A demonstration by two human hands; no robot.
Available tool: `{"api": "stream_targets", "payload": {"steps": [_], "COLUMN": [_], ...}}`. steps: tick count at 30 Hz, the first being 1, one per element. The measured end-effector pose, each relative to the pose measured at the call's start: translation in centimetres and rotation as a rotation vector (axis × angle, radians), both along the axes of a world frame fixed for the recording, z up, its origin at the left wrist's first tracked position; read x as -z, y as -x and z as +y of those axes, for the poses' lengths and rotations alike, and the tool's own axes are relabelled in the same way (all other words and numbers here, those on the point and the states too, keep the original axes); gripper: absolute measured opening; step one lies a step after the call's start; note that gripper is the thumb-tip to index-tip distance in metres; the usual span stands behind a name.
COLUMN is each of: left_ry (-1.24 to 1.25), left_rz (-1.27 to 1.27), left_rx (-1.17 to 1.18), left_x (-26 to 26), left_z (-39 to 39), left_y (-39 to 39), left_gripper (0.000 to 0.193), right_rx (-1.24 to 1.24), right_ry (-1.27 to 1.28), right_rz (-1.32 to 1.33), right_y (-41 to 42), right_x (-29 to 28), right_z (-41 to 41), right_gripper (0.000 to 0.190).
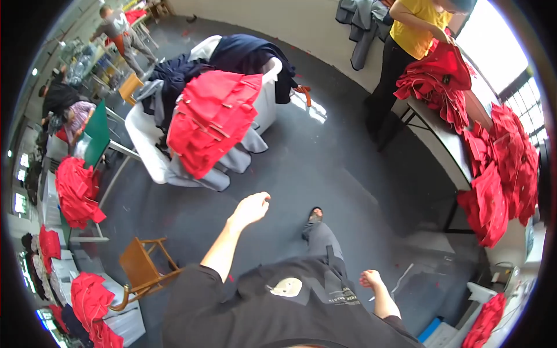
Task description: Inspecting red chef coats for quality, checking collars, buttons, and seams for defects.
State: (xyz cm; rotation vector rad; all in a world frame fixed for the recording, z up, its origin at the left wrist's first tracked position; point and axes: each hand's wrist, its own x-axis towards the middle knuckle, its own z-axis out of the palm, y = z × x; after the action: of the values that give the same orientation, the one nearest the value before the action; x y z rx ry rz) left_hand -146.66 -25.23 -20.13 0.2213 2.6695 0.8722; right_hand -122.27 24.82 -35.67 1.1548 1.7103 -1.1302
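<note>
My left hand (252, 211) hangs over the dark grey floor with its fingers loosely curled, and nothing shows in it. It is nearest to a large white plastic tub (152, 161) heaped with garments. A red garment (213, 122) lies across the top, dark navy cloth (252, 54) drapes over the far rim, and grey pieces (237, 160) hang down the near side. My right hand (370, 279) is low at my right side, its fingers curled in. A thin whitish tip shows just below it; whether the hand holds that I cannot tell.
A person in a yellow top (413, 30) handles red garments (435, 78) at a table along the right wall. More red pieces (518, 161) are piled there. A wooden chair (143, 265) and a green-topped table (96, 135) stand left. Other people are farther back.
</note>
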Motion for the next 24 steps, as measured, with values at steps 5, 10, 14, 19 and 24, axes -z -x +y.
{"api": "stream_targets", "payload": {"steps": [5, 10, 14, 19, 24], "left_ry": [0.023, -0.013, 0.182, 0.053, -0.227], "left_rz": [-0.366, -0.639, -0.602, -0.347, 0.003], "left_rx": [-0.049, -0.269, -0.091, 0.049, 0.019], "left_x": [0.7, 4.1, 7.0, 3.9, -3.7], "left_z": [2.7, -0.3, -1.8, 0.8, 5.1], "left_y": [8.9, 17.6, 32.2, 60.1, 86.1], "left_gripper": [0.029, 0.032, 0.034, 0.03, 0.031], "right_rx": [-0.773, -0.28, -0.45, -0.243, -0.059], "right_ry": [-0.217, 0.146, 0.059, 0.029, 0.108], "right_rz": [0.36, 0.587, 0.828, 0.716, 0.139], "right_y": [25.4, 54.4, 70.2, 78.0, 85.1], "right_x": [-1.1, -5.6, -7.7, -8.4, -5.8], "right_z": [1.3, -3.0, -4.3, -2.2, 1.1], "right_gripper": [0.02, 0.019, 0.023, 0.028, 0.016]}}
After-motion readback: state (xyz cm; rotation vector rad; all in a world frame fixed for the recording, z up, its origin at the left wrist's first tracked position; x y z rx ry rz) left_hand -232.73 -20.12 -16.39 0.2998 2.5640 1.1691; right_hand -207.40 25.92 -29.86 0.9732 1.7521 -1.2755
